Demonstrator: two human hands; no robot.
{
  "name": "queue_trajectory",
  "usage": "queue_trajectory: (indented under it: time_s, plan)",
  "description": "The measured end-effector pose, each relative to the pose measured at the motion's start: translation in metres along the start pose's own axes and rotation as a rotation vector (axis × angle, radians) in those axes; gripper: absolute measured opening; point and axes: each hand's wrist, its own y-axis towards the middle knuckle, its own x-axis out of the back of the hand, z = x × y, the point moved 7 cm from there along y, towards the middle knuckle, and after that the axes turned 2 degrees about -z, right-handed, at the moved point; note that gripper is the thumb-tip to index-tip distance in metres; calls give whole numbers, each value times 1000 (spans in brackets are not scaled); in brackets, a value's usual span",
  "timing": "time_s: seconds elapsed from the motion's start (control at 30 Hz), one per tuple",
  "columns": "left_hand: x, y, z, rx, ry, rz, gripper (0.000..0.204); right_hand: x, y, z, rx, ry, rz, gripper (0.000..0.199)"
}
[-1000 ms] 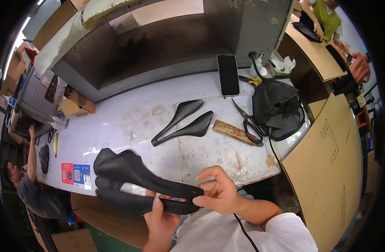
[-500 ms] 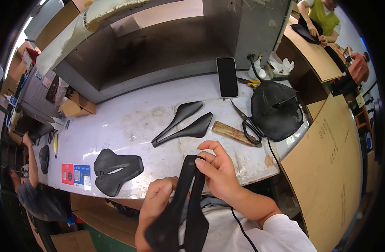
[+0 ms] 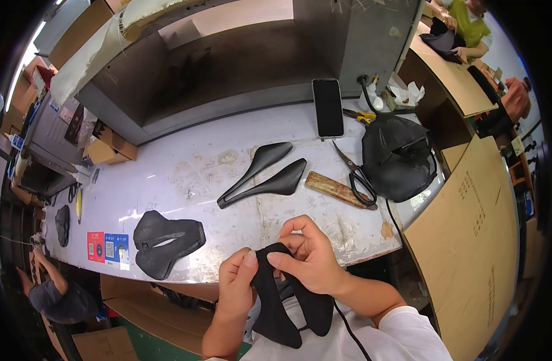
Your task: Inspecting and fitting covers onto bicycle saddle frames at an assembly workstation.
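Close to my body, a black padded bicycle saddle cover with a long central slot hangs with its narrow end up. My left hand pinches the left edge of that end. My right hand grips its right side, thumb on top and fingers curled behind. Beyond my hands lies a glossy black forked saddle shell on the table. A second black saddle cover, wrinkled and slotted, rests flat to the left.
Right of the shell lie a mottled brown bar, black-handled scissors and a black bundle. A phone and yellow-handled pliers sit behind. A grey metal housing borders the table's back; cardboard stands at right.
The saddle cover's narrow end has come lower and tilted, its wide end swinging right. My left hand has moved up to pinch that end beside my right hand.
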Motion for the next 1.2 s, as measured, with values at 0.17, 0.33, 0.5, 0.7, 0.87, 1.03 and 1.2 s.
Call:
queue_trajectory:
  time_s: [0.17,0.33,0.5,0.7,0.87,1.03,1.2]
  plan:
    - [8,1,-13,-334,550,83,28,-1,-1,-5,-109,175,36,30]
    - [6,0,6,-103,160,74,20,-3,-5,-3,-39,48,-1,31]
    - [0,-3,1,-6,116,87,18,-8,-4,6,300,-202,-105,33]
    - [18,5,9,101,81,-4,16,3,-4,10,129,-597,107,27]
    - [17,8,22,183,-75,171,18,4,0,6,-34,-409,171,30]
    - [1,16,31,363,-180,230,20,22,-1,-8,200,-376,102,31]
    - [-5,37,19,360,17,239,18,56,-4,-13,36,-322,-18,26]
